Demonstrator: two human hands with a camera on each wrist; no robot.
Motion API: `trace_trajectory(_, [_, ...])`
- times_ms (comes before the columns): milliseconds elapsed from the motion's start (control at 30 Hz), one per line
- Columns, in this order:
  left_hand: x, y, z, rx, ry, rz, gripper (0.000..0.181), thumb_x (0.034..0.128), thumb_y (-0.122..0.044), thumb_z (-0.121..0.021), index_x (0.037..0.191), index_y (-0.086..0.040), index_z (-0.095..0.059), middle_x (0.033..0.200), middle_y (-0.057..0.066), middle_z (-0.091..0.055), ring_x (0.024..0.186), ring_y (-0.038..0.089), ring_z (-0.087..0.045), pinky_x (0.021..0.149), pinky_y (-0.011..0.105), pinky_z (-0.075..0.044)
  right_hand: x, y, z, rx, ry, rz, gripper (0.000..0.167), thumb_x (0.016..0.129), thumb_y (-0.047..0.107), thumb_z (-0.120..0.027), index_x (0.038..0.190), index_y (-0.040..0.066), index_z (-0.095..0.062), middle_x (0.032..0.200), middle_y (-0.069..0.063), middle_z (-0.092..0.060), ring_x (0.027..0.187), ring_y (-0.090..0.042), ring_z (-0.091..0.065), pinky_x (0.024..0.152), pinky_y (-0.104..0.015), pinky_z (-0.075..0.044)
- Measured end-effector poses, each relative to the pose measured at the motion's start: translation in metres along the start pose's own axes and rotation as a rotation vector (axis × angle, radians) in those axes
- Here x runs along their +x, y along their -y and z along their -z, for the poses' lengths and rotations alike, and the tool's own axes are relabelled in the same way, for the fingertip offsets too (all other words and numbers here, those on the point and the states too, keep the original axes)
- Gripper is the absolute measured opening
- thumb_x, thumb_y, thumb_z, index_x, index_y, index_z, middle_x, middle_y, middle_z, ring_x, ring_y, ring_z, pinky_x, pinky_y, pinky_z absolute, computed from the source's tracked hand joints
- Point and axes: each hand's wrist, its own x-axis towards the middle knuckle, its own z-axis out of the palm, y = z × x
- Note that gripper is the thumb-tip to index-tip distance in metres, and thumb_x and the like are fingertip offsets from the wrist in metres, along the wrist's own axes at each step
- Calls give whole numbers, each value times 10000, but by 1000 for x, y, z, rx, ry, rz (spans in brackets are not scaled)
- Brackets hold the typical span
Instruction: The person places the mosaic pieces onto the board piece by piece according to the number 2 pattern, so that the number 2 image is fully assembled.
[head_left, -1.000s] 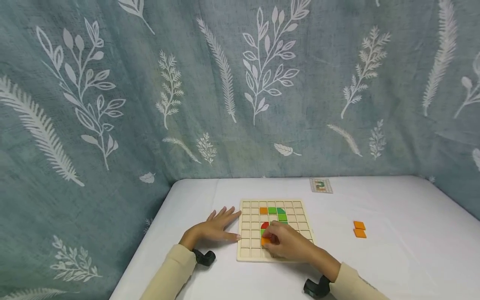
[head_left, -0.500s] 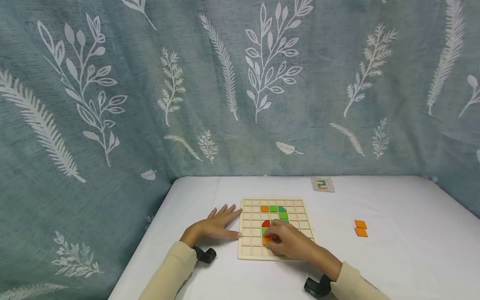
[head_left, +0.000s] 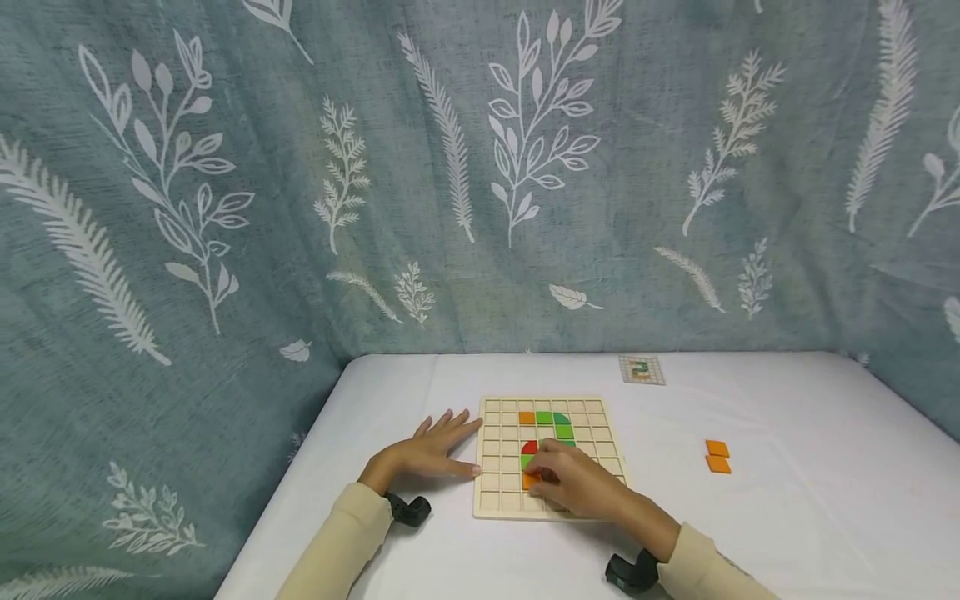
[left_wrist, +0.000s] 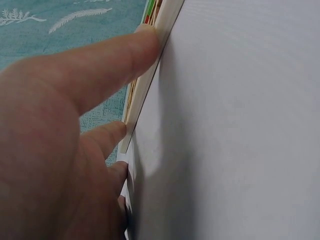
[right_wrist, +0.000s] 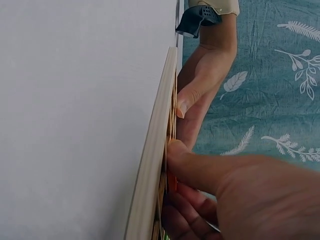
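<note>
A pale wooden grid board (head_left: 491,502) lies flat on the white table. My right hand (head_left: 576,479) is over its lower middle, thumb and fingers pinching an orange square tile (head_left: 530,482) at one of the cells. Just above that tile sit a light green tile (head_left: 527,461) and a red rounded tile (head_left: 529,447). My left hand (head_left: 431,454) is spread out, its thumb and a fingertip touching the board's left edge. In the left wrist view, the thumb (left_wrist: 125,52) presses against the board's side. My right hand hides several cells.
Along an upper row are an orange tile (head_left: 527,417), a green tile (head_left: 544,417) and a rounded teal tile (head_left: 562,418), with another green tile (head_left: 564,432) below. Two loose orange tiles (head_left: 717,457) lie to the right. A patterned card (head_left: 642,370) rests behind the board.
</note>
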Motion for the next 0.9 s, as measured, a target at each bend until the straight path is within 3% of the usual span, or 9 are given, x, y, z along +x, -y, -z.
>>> trace_trajectory(367, [3, 0, -2, 12, -10, 3, 906, 870, -647, -611, 1604, -272, -235, 1695, 46, -121, 1575, 309, -21, 1250, 568, 4, -1, -2, -1, 20, -22, 18, 182, 885, 150, -763, 1040, 55, -762, 912, 19, -576, 734, -12, -456, 623, -155, -464])
trace_trajectory(533, [-1, 1, -5, 9, 1, 2, 905, 870, -646, -610, 1605, -277, -230, 1695, 44, -119, 1575, 311, -23, 1249, 573, 4, -3, -1, -2, 43, 2, -15, 178, 892, 177, -762, 1038, 77, -761, 900, 43, -571, 734, -11, -470, 626, -159, -473])
trace_trajectory(733, [0, 0, -3, 6, -4, -10, 904, 873, -661, -596, 1607, -296, -214, 1697, 24, -102, 1576, 289, -3, 1252, 558, 22, -1, 3, 18, 82, -38, -39, 164, 900, 154, -750, 1035, 60, -753, 890, 80, -616, 764, -6, -544, 659, -182, -518])
trace_trajectory(900, [0, 1, -2, 3, -2, -7, 908, 867, -651, -608, 1605, -285, -226, 1696, 34, -111, 1576, 298, -9, 1248, 569, 21, -4, -1, 39, 70, -85, -63, 217, 921, 136, -721, 1126, 68, -704, 1011, -23, -708, 856, -55, -624, 769, -266, -573])
